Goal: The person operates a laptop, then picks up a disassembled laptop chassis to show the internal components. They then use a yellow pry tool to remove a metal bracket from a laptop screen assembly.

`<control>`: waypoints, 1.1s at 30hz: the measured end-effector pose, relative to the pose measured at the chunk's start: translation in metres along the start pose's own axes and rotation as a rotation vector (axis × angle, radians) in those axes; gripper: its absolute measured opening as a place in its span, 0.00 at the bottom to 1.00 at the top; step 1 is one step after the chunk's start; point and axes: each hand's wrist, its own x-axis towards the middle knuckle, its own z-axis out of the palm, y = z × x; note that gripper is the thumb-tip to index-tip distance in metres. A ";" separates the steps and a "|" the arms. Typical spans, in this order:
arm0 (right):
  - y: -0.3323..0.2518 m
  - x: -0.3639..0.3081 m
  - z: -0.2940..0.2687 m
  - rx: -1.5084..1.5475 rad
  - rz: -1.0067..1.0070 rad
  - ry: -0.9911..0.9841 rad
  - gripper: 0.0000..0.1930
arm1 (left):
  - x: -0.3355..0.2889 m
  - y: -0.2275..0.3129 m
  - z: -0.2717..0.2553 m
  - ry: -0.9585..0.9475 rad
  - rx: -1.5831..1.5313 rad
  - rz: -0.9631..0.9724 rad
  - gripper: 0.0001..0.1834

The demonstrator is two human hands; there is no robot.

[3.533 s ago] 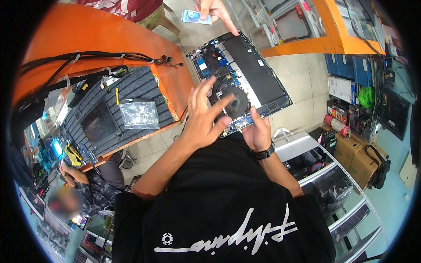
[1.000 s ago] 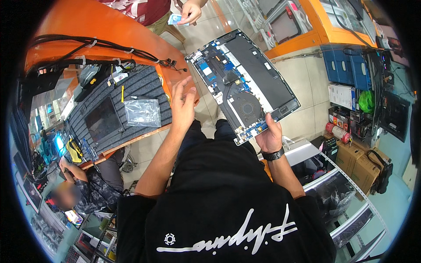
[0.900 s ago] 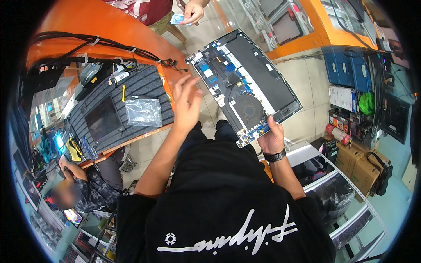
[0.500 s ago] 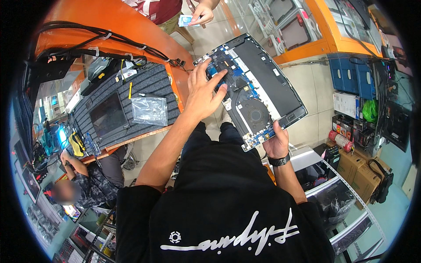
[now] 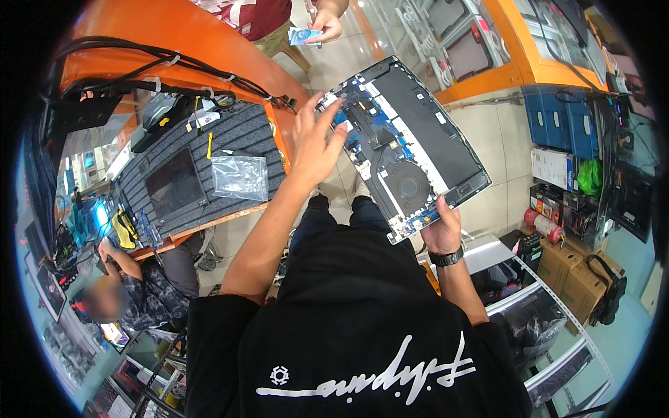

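Tilted in mid-air before me is an opened laptop base (image 5: 425, 118), its insides facing up. It shows a blue circuit board, a round cooling fan (image 5: 408, 187) and a long black battery panel. My right hand (image 5: 444, 233), with a black watch on the wrist, grips its near right corner, thumb on top and the other fingers hidden beneath. At the far left edge is my left hand (image 5: 315, 143), open with fingers stretched. Its fingertips overlap that edge; whether they touch it I cannot tell.
On the left, a ridged dark mat (image 5: 237, 129) bears a dark screen panel (image 5: 173, 182) and a clear plastic bag (image 5: 239, 177). Across from me, another person's hand (image 5: 327, 26) holds blue paper notes (image 5: 304, 36). A co-worker (image 5: 157, 299) sits at lower left. Orange-framed glass cabinets (image 5: 481, 80) stand far right.
My left fingers have drawn back from over the circuit board to the laptop base's left edge. The base has shifted slightly right and nearer. The notes in the other person's hand look more spread.
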 end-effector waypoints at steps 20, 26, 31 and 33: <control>-0.118 -0.018 0.036 -0.128 0.136 -0.442 0.42 | -0.152 0.067 -0.168 0.254 -1.668 -0.081 0.36; -0.062 0.018 0.178 -0.076 0.484 -1.047 0.31 | -0.256 0.056 -0.215 0.774 -1.538 0.033 0.39; -0.008 0.060 0.271 -0.144 0.726 -1.025 0.24 | -0.296 0.062 -0.241 0.895 -1.502 0.164 0.36; 0.004 0.055 0.315 -0.206 0.646 -0.935 0.24 | -0.303 0.049 -0.250 0.963 -1.529 0.282 0.33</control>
